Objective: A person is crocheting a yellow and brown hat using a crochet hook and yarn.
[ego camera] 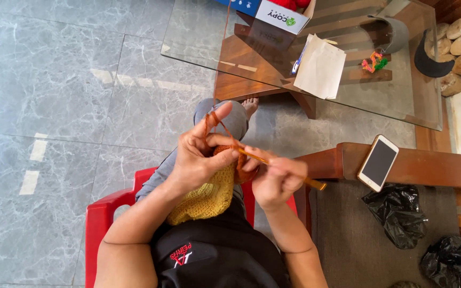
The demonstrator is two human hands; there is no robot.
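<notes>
I cannot see the hook's tip — the left hand [201, 157] covers it; the yellow crochet piece [204, 197] is half hidden too.

Crochet piece [201, 200]: mustard-yellow, open-stitch fabric with an orange top edge, draped over the lap and hanging down. Orange yarn [210, 121] ran taut up from that edge. Crochet hook [284, 168]: thin, orange-yellow, nearly level, tip at the orange edge.
</notes>
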